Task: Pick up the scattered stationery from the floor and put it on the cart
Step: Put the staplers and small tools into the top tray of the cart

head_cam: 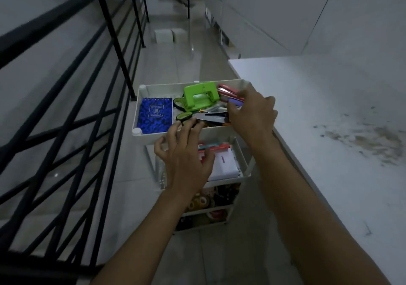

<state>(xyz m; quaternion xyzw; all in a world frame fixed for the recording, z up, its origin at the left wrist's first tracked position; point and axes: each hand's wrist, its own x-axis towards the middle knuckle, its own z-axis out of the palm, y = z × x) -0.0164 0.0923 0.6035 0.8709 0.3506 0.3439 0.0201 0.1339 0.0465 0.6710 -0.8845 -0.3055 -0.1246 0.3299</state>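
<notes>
White cart [151, 138] at frame centre, top tray packed with stationery. Blue notebook [154, 116] flat at the tray's left end; green hole punch [199, 96] toward the back, upper centre; green-handled scissors [184, 116] just below it, blades pointing right. Left hand [186, 153] over the tray's near rim, fingers loosely curled, fingertips at the scissors' handle (touching or just above, cannot tell), gripping nothing visible. Right hand [250, 111] over the tray's right end, fingers curled round a small purple item [236, 103] (too blurred to name), beside red packets [228, 91] at the upper right corner. White envelope [224, 164] on the shelf below, lower centre. Black railing [66, 109] across the left; white table [329, 131] on the right.
</notes>
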